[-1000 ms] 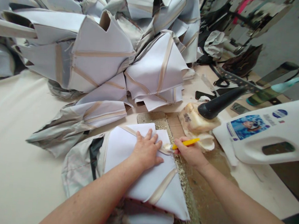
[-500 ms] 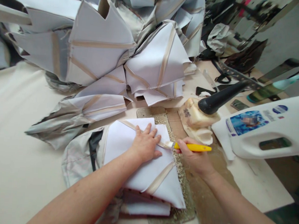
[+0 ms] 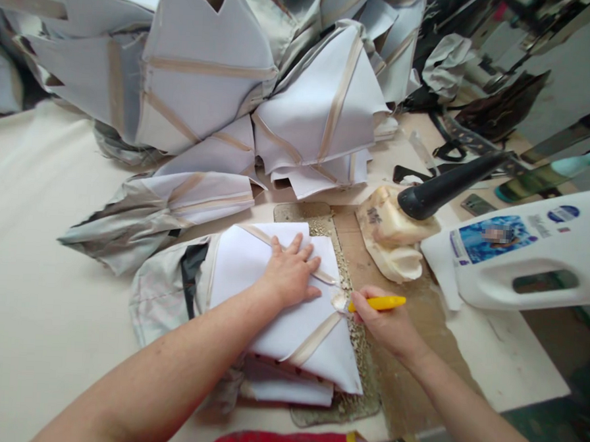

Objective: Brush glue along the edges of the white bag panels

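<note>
My left hand (image 3: 291, 273) lies flat with fingers spread on a white sewn panel (image 3: 274, 325) crossed by beige strips. Grey lining fabric (image 3: 157, 293) with a black patch bunches at the panel's left side. In my right hand (image 3: 386, 321) is a paintbrush (image 3: 377, 304) with a yellow handle, gripped near its ferrule. Its bristles touch the panel's right edge, between two beige strips. Beneath the panel is a board (image 3: 345, 250) crusted with dried, lumpy residue. Another white layer (image 3: 286, 392) shows under the panel's near edge.
A heap of similar white pieces (image 3: 203, 91) fills the back. To the right are a cut-down plastic container (image 3: 398, 220) with a black, tapered object over it, and a large white jug (image 3: 535, 253) on its side. A green bottle (image 3: 534, 177) and dark straps lie farther back.
The brush has moved from the end of the upper beige strip slightly toward me along the panel's edge. My left hand stays on the panel. The view has shifted a little.
</note>
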